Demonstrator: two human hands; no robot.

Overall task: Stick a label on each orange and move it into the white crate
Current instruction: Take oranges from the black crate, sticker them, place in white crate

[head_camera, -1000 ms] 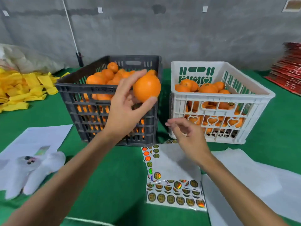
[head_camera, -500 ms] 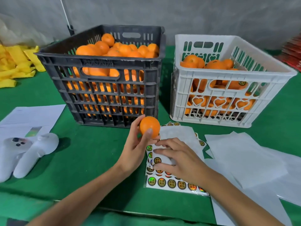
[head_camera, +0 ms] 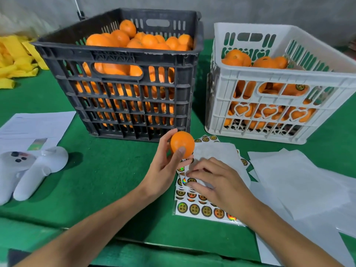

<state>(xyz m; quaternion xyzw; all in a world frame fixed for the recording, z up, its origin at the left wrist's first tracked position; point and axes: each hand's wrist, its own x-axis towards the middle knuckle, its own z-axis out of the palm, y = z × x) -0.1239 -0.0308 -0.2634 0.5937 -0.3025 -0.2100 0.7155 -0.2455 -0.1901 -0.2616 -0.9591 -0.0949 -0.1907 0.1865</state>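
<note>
My left hand (head_camera: pixel 163 166) grips an orange (head_camera: pixel 182 143) just above the green table, in front of the black crate (head_camera: pixel 123 54), which is piled with oranges. Beside it my right hand (head_camera: pixel 215 182) lies on the label sheets (head_camera: pixel 194 209), with its fingertips curled onto a round gold label near the top of a sheet. Whether a label is pinched, I cannot tell. The white crate (head_camera: pixel 285 76) stands at the right and holds several oranges, one of them showing a label through the slots.
White backing papers (head_camera: pixel 300 182) spread out at the right of the table. At the left lie a white controller (head_camera: pixel 32 170) and a printed sheet (head_camera: pixel 36 126). Yellow foam nets (head_camera: pixel 15 60) are heaped at the far left.
My left hand brought the orange down from above the black crate to just over the table. My right hand dropped onto the label sheets and its fingers curled onto a label.
</note>
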